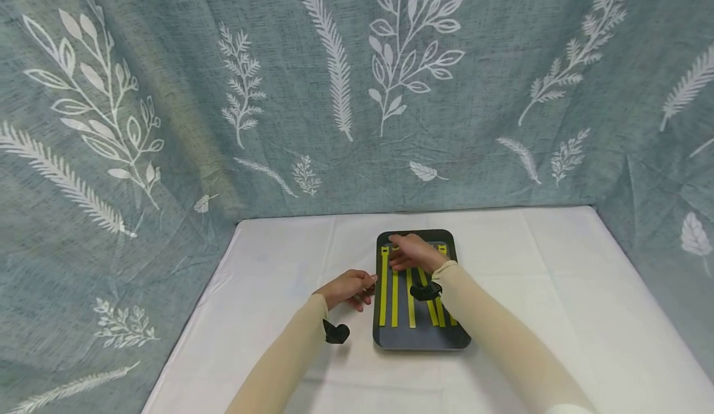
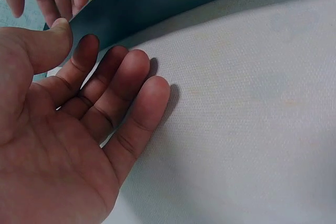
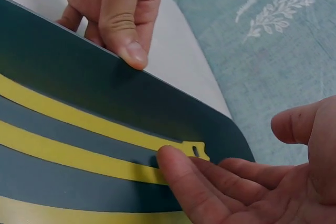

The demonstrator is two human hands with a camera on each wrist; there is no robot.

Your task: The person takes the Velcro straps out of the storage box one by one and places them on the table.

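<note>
A dark grey tray (image 1: 421,341) lies on the white cloth with several yellow cable straps (image 1: 383,296) laid lengthwise in it. Each visible head has a slot, as on the yellow strap (image 3: 194,149) by the tray wall. My left hand (image 1: 348,288) is at the tray's left side, its thumb on the rim and its bent fingers outside against the wall. Over the tray's far part hovers my right hand (image 1: 415,253), fingers extended and thumb apart, with nothing seen in its grasp. Its fingertips overlap the strap heads; contact cannot be told. The right forearm hides some straps.
A white-clothed table (image 1: 530,259) surrounds the tray. Behind it and at both sides hangs a blue-green curtain (image 1: 346,172) with white leaf prints. Each wrist wears a black camera, such as the left wrist camera (image 1: 336,332).
</note>
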